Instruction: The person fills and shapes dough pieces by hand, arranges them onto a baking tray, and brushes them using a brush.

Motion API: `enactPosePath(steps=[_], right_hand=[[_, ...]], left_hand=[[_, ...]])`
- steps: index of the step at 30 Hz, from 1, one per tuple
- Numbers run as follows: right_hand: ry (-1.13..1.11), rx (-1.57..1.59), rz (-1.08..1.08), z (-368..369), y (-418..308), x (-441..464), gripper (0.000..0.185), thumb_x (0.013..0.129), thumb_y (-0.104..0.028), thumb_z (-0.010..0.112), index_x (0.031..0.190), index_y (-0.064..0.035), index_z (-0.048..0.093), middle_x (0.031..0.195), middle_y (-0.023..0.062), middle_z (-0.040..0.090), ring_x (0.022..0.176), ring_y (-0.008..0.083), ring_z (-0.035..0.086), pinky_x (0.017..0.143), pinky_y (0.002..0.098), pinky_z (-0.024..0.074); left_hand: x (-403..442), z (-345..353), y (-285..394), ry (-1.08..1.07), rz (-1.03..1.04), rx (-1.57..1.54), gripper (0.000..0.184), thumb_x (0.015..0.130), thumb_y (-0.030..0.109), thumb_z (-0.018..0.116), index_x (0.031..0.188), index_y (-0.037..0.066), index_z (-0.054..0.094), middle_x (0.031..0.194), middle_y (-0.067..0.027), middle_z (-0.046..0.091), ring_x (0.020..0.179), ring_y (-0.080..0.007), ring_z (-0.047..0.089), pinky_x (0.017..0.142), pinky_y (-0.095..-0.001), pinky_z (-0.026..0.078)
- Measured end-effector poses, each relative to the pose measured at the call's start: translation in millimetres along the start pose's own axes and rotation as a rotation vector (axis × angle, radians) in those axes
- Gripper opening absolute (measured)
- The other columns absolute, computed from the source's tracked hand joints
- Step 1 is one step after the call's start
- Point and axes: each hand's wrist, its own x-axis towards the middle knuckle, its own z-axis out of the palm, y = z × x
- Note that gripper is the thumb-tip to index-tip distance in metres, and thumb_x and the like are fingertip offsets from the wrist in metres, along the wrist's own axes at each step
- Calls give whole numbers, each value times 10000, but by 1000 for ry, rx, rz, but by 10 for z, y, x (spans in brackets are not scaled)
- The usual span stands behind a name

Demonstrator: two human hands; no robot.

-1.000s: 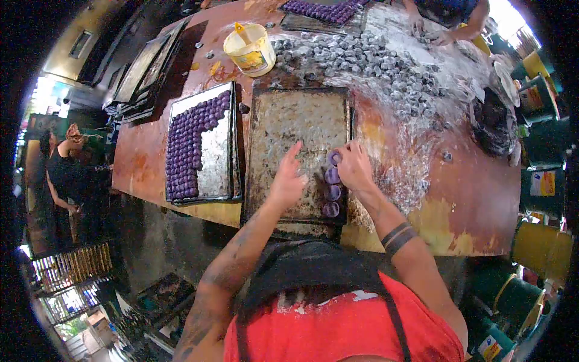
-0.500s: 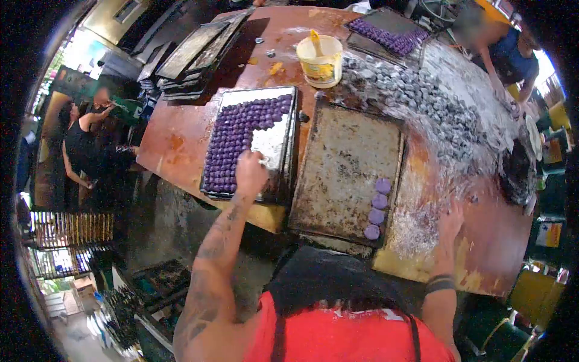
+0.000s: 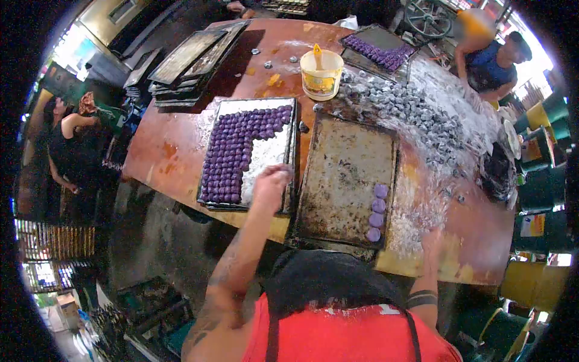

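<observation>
My left hand [image 3: 272, 184] is over the right part of a tray lined with rows of dark purple dough balls [image 3: 232, 151]. Its fingers are curled together, and whatever they may hold is hidden. White powder [image 3: 259, 158] covers the tray where no balls lie. To the right is a worn baking tray [image 3: 338, 175]; several flattened lighter purple dough pieces [image 3: 377, 206] form a column along its right side. My right hand [image 3: 432, 238] is low over the floury table [image 3: 476, 241] beside that tray. Motion blur smears its fingers.
A white tub [image 3: 321, 81] with a yellow-handled tool stands behind the trays. Flour-dusted dark balls [image 3: 416, 108] are heaped at the back right. Stacked trays [image 3: 193, 60] sit at the back left. One person [image 3: 491, 63] works across the table; another [image 3: 78, 139] is at left.
My left hand has moved right, away from the rows of purple balls. My right hand has shifted slightly left and nearer to me. The view has tilted a little.
</observation>
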Motion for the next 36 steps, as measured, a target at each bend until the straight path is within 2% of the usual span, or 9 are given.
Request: enactPosePath(steps=[3, 6, 8, 14, 22, 24, 28, 31, 36], right_hand=[[-234, 875, -94, -65, -793, 74, 348, 769, -76, 692, 1102, -44, 596, 993, 94, 652, 842, 164, 619, 744, 288, 503], [-282, 989, -441, -628, -2277, -559, 252, 834, -50, 715, 1057, 1, 611, 985, 66, 665, 843, 132, 623, 744, 281, 517], [-345, 801, -639, -1056, -2867, -898, 210, 826, -42, 703, 1017, 6, 630, 959, 78, 665, 906, 178, 638, 813, 324, 516], [110, 521, -1070, -918, -3061, -859, 272, 773, -26, 713, 1035, -26, 642, 1004, 118, 630, 934, 263, 621, 792, 356, 507], [-671, 1120, -545, -1133, -2931, -640, 272, 872, -97, 704, 1115, -24, 607, 909, 32, 649, 820, 135, 616, 755, 301, 523], [-617, 1354, -406, -1074, -2977, -666, 232, 865, -121, 703, 1062, -21, 634, 945, 55, 669, 853, 139, 624, 758, 302, 515], [-534, 1597, -322, -1190, -3143, -900, 208, 846, -110, 701, 1032, -33, 649, 985, 82, 673, 908, 159, 631, 791, 314, 512], [-18, 995, -559, -1338, -3063, -798, 196, 841, -51, 680, 1036, -40, 666, 1065, 79, 610, 983, 195, 614, 812, 320, 515], [143, 762, -906, -1228, -2946, -738, 268, 771, -80, 733, 1033, -70, 677, 1173, 88, 620, 1029, 301, 605, 913, 393, 477]], left_hand=[[-185, 559, -240, -1, -99, 91, 222, 838, -78, 635, 1053, -33, 606, 1000, -132, 662, 891, -213, 654, 812, -358, 565], [-374, 974, -222, -202, -140, 250, 229, 858, -60, 620, 1085, -34, 599, 1031, -122, 652, 903, -181, 646, 801, -326, 561], [-627, 1306, 46, -300, -152, 529, 219, 884, -29, 605, 1103, -36, 595, 1050, -114, 647, 916, -163, 639, 804, -301, 556], [-595, 1345, -274, -369, -220, 106, 263, 910, 38, 607, 1165, -17, 581, 1099, -78, 629, 935, -147, 615, 833, -279, 522], [-733, 1570, 18, -406, -56, 215, 279, 892, 42, 655, 1153, -23, 583, 1036, -104, 643, 912, -179, 628, 816, -308, 527], [-835, 1694, 98, -390, -221, -19, 259, 889, 42, 661, 1129, -29, 595, 1022, -109, 647, 899, -177, 632, 809, -308, 529], [-702, 1708, 49, -329, 44, 330, 257, 875, 19, 668, 1116, -32, 595, 1026, -110, 646, 926, -185, 639, 829, -307, 535], [-774, 1727, -209, -366, 419, 465, 250, 888, 18, 652, 1125, -21, 583, 1032, -93, 647, 934, -176, 635, 838, -303, 532], [-564, 1690, -112, -360, -256, -3, 308, 859, 37, 682, 1149, -4, 585, 1038, -81, 651, 953, -178, 640, 830, -305, 531]])
